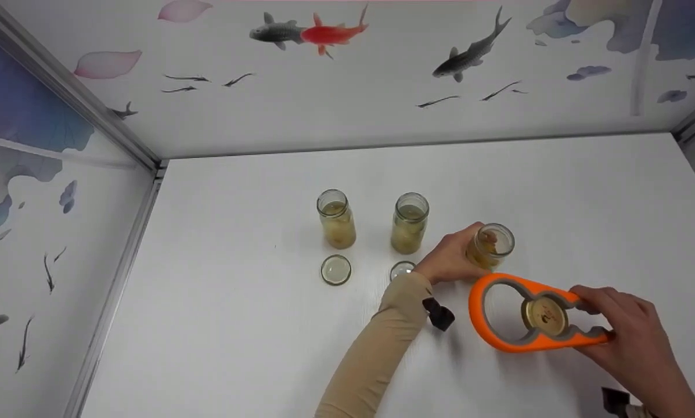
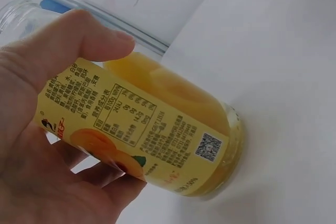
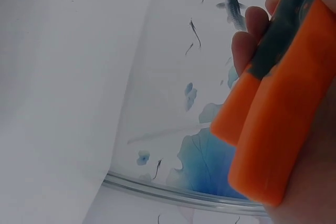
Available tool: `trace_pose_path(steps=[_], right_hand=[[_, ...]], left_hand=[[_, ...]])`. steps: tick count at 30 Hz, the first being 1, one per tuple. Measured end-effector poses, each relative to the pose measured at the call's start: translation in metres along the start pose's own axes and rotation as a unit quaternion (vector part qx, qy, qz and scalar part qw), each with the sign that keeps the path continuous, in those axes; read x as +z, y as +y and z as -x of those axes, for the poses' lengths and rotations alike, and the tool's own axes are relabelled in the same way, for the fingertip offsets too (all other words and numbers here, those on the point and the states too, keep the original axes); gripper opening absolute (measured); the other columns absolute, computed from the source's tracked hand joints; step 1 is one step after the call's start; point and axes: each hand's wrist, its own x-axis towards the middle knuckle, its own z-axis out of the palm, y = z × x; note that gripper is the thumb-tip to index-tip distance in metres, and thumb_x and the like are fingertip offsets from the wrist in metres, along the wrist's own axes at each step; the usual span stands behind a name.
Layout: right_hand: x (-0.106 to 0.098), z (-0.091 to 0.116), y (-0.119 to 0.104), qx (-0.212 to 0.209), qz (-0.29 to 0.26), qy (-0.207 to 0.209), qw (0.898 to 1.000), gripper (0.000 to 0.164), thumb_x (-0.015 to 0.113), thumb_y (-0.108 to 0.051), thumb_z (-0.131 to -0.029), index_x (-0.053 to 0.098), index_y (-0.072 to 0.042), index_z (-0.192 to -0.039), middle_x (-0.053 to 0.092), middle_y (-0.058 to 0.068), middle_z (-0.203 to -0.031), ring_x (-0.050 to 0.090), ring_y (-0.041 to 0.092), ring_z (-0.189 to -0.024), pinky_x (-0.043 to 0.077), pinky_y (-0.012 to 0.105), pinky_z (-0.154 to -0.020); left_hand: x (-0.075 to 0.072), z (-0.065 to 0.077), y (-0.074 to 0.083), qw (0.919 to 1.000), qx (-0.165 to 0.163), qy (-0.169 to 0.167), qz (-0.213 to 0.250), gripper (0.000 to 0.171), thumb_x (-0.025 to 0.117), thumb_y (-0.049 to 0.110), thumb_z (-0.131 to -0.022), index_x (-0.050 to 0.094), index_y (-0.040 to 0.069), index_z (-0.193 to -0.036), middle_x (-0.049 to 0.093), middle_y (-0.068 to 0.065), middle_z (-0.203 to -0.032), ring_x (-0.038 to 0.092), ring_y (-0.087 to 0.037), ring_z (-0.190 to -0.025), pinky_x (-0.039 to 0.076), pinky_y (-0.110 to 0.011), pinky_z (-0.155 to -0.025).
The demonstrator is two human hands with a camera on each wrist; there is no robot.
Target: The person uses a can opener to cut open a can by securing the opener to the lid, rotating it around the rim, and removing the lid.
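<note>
My left hand (image 1: 450, 259) grips a lidless glass jar (image 1: 497, 241) of yellow fruit, thumb on one side and fingers round the other. In the left wrist view its yellow label (image 2: 126, 124) shows peach pictures, small print and a square code. To the right, my right hand (image 1: 634, 331) grips the two handles of an orange jar opener (image 1: 479, 313) with grey inner edges. A gold lid (image 1: 546, 315) sits between the opener's arms. The right wrist view shows only the handle ends (image 3: 268, 145) and curled fingers.
Two more uncapped glass jars stand left of my left hand: one farther left (image 1: 337, 226), one nearer (image 1: 410, 226). In front of them lie two upturned lids, the left one (image 1: 335, 270) in full view, the right one (image 1: 403, 268) partly behind my wrist. Printed panels edge the white table (image 1: 219, 325).
</note>
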Motion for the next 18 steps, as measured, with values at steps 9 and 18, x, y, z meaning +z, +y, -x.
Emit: trace_pose_path(steps=[9,18], right_hand=[[-0.001,0.003,0.003,0.004,-0.002,0.001,1.000,0.072,0.090,0.010,-0.045,0.062,-0.005,-0.110,0.063,0.011,-0.086,0.056,0.036,-0.080,0.030,0.056,-0.082],[-0.002,0.006,0.006,0.015,-0.001,-0.001,1.000,0.073,0.090,0.011,-0.045,0.062,-0.005,-0.110,0.063,0.012,-0.086,0.056,0.036,-0.079,0.031,0.056,-0.081]], left_hand=[[0.000,-0.018,0.001,0.9988,-0.030,0.021,0.034,0.050,0.078,-0.001,-0.073,0.054,0.013,-0.116,0.059,0.009,-0.106,0.052,-0.007,-0.096,0.042,-0.019,-0.086],[-0.007,-0.031,0.003,0.9965,-0.061,0.038,0.043,0.052,0.079,-0.001,-0.074,0.056,0.016,-0.117,0.060,0.007,-0.113,0.052,-0.007,-0.099,0.042,-0.019,-0.086]])
